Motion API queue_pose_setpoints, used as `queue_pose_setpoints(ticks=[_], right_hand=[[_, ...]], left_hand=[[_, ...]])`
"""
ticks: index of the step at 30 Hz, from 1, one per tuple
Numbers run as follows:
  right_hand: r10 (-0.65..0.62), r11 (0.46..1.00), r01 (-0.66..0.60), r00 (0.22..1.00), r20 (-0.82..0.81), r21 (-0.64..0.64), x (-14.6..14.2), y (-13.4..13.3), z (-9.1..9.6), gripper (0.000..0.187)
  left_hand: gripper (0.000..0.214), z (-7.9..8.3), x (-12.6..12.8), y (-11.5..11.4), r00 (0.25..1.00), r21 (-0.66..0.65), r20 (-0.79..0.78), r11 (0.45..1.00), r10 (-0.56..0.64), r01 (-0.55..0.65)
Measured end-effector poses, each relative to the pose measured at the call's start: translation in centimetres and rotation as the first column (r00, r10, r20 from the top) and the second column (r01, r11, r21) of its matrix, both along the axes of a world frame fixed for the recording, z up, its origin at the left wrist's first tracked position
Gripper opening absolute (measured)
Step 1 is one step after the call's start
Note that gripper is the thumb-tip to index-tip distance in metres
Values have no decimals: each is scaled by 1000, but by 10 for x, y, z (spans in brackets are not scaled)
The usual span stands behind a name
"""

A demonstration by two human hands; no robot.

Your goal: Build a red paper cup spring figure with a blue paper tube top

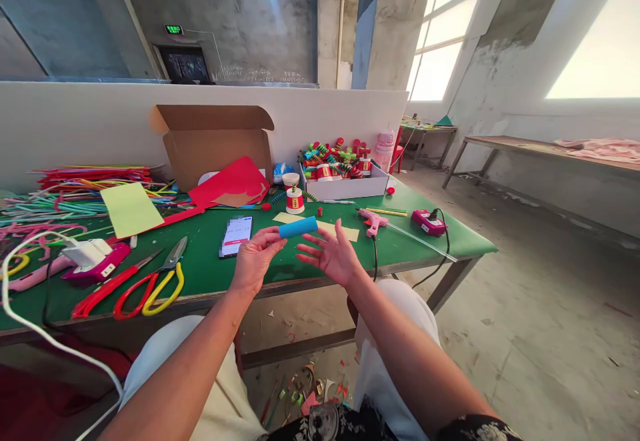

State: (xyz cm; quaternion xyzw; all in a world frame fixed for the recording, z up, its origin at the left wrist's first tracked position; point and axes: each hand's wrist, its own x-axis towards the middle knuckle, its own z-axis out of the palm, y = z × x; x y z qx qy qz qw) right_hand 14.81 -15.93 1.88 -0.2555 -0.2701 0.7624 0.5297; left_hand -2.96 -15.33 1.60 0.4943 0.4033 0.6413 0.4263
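A blue paper tube [299,227] is pinched at its left end between the thumb and fingers of my left hand [259,252]. It lies almost level above the near edge of the table. My right hand [333,253] is beside the tube's right end, palm up, fingers spread, holding nothing. Beyond the tube stands a small red and white paper cup [295,201] with green coiled pipe cleaners. A pale yellow paper strip [345,232] lies behind my right hand. To the left of my left hand rests a phone [236,235] with a lit screen.
On the green table [210,274], scissors [163,281] and a red-handled knife [115,287] lie left. A pink glue gun [373,221] with its cord sits right, near a power socket [429,222]. Behind are a cardboard box [217,154], a tray of finished figures [345,189] and pipe cleaners [95,181].
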Motion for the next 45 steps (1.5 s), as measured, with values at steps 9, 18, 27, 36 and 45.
queue_pose_setpoints(ticks=[9,18,27,36,45], right_hand=[[-180,980,189,975,-131,65,-28,3,-18,29],[-125,987,127,992,-27,99,-23,-2,-19,37],[-145,982,134,986,79,130,-32,-5,-25,36],[-134,979,128,991,24,161,-39,-6,-23,29],[-428,889,313,830,358,335,-1,-1,-1,37]], left_hand=[[11,-11,12,-3,902,227,-416,974,117,-22],[34,-1,1,-4,937,72,-348,997,27,-2],[29,-3,2,-7,909,35,-416,999,12,3],[36,-9,20,-11,967,-191,-207,976,-148,108],[35,8,-1,-2,997,-201,-24,978,-67,61]])
